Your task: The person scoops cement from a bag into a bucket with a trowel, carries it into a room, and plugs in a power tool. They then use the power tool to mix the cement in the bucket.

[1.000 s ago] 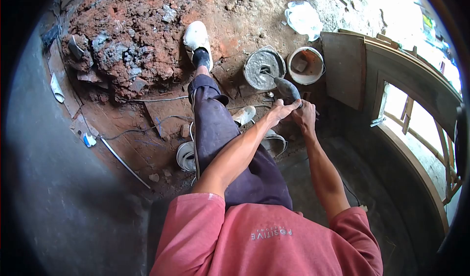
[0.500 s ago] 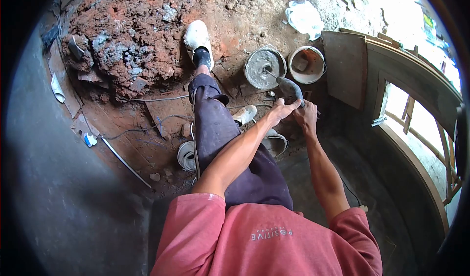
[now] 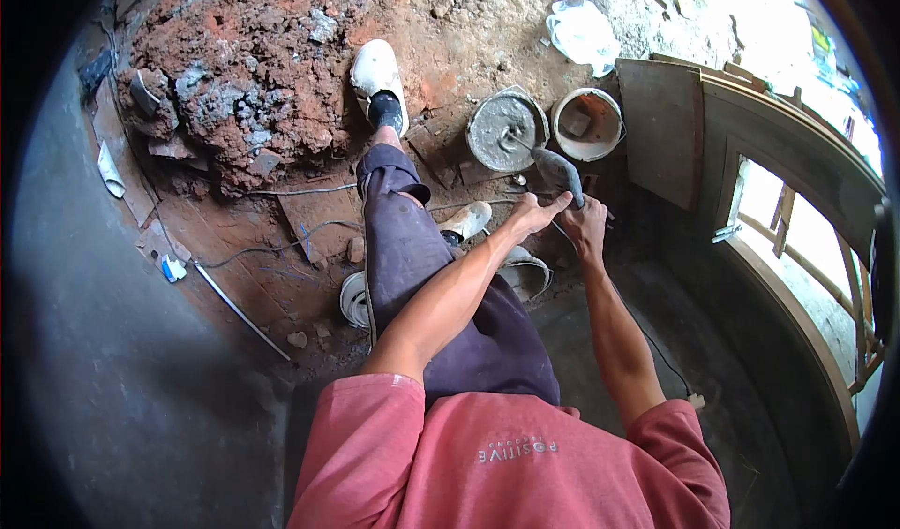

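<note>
A grey power drill points away from me, its mixing rod reaching into a bucket of wet grey mortar. My right hand is wrapped round the drill's rear handle. Just left of it, my left hand has its thumb against the drill's side; what its fingers press on is partly hidden. An empty-looking bucket with a brown lump inside stands to the right of the mortar bucket. The drill's cord runs down past my right forearm.
A big heap of reddish soil lies at upper left. White plastic bag lies beyond the buckets. Another bucket and a white coil are near my legs. Cables cross the ground; a wooden frame stands right.
The drill and its rod have shifted slightly within the mortar, whose surface looks different. My left hand has moved a little left and loosened against the drill. My left leg has shifted slightly.
</note>
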A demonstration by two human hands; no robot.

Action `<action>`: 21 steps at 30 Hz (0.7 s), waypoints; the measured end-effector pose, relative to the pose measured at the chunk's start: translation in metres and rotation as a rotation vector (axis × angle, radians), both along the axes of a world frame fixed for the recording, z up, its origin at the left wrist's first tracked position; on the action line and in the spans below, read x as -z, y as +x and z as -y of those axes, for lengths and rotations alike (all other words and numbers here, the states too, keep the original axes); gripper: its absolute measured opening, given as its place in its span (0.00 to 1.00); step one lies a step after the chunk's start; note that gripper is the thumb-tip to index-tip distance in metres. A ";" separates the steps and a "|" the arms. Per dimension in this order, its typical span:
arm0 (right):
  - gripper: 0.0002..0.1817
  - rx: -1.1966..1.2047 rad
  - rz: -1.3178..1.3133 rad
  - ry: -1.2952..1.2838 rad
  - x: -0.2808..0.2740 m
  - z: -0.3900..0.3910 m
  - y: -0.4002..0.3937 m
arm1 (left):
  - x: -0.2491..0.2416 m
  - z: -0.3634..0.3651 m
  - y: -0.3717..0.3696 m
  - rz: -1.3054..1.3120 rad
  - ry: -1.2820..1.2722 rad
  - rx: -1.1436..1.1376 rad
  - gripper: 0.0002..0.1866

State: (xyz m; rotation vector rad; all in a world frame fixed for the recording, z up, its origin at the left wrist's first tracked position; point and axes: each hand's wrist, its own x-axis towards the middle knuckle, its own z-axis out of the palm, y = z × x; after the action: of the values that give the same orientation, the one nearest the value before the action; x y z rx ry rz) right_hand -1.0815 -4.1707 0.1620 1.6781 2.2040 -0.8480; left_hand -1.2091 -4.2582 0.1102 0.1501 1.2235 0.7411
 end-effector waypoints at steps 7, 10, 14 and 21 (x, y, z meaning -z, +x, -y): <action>0.14 0.014 0.021 -0.020 -0.011 -0.001 -0.009 | 0.014 0.001 0.015 -0.009 -0.047 0.051 0.41; 0.15 0.005 0.023 -0.018 -0.006 0.003 -0.006 | 0.026 0.003 0.017 -0.039 0.011 -0.040 0.43; 0.16 0.000 -0.037 0.051 -0.002 0.001 -0.008 | 0.017 -0.002 0.006 -0.046 -0.008 -0.021 0.44; 0.16 0.026 -0.034 0.040 -0.015 0.005 -0.016 | -0.011 -0.003 -0.001 0.000 0.038 -0.151 0.43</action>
State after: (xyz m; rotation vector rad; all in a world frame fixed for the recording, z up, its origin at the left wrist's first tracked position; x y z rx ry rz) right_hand -1.0977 -4.1760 0.1768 1.7264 2.2401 -0.8504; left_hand -1.2103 -4.2556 0.1210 0.0895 1.2305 0.8952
